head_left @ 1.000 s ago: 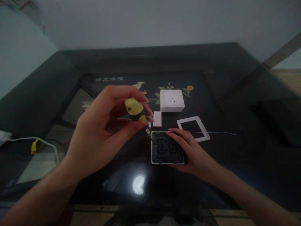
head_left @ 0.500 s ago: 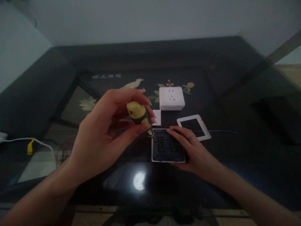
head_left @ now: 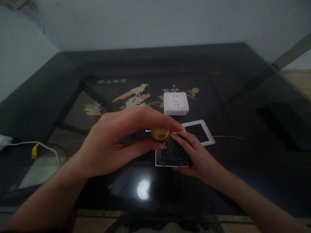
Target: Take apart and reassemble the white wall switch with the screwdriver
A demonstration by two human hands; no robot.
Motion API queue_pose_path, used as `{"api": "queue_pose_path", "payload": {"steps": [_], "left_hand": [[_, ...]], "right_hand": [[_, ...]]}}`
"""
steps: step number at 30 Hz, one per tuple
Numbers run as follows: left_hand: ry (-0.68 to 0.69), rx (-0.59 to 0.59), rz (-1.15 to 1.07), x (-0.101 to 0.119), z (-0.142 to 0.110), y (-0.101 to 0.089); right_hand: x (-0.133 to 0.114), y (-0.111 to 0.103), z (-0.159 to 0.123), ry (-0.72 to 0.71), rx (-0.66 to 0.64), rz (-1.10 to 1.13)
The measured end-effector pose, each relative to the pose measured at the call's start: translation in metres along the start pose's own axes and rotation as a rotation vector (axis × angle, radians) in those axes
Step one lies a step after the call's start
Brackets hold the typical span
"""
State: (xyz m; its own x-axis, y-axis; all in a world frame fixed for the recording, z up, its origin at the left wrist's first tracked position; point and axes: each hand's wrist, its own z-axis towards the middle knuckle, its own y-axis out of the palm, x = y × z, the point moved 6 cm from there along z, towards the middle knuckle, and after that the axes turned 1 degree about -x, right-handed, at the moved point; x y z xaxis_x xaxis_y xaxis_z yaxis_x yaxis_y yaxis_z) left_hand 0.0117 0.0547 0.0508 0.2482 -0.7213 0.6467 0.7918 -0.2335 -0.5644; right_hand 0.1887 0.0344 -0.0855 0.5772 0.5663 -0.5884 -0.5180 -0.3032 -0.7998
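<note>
My left hand grips a screwdriver by its yellow and dark handle, which stands nearly upright so that its end faces me. The handle hides the shaft and tip. Beneath it lies a wall switch, a square white-edged unit with a black inner face. My right hand, with a ring on one finger, is wrapped around the switch's right side and holds it on the table. Just beyond that hand rests a white frame.
A white socket box with a five-hole face sits behind the switch. The glossy dark table bears a bird and flower picture. At the left runs a white cable with a yellow tag. A dark flat object lies at the right.
My left hand has moved right and turned, bringing the screwdriver from a leftward tilt to nearly upright over the switch. My right hand keeps its hold.
</note>
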Motion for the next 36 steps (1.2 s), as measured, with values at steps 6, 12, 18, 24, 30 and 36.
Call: {"api": "queue_pose_path", "payload": {"steps": [6,12,18,24,30,36], "left_hand": [[0.051,0.222,0.274,-0.002,0.008,0.006],[-0.259,0.025,0.019,-0.007,0.002,0.003],[-0.063,0.114,0.052,-0.005,-0.002,0.004],[-0.055,0.099,0.117,-0.001,0.000,0.006],[-0.068,-0.145,0.223,0.005,0.000,0.000],[0.137,0.090,0.364,0.010,-0.005,0.009]], "right_hand": [[0.000,-0.001,0.002,0.011,-0.012,-0.004],[0.002,0.001,0.001,0.014,-0.028,-0.038],[0.002,0.002,0.001,-0.004,-0.012,-0.013],[0.003,0.003,-0.001,0.012,-0.047,-0.025],[0.004,0.002,-0.003,-0.003,-0.049,-0.012],[0.004,0.003,-0.003,-0.063,0.006,0.000]]}}
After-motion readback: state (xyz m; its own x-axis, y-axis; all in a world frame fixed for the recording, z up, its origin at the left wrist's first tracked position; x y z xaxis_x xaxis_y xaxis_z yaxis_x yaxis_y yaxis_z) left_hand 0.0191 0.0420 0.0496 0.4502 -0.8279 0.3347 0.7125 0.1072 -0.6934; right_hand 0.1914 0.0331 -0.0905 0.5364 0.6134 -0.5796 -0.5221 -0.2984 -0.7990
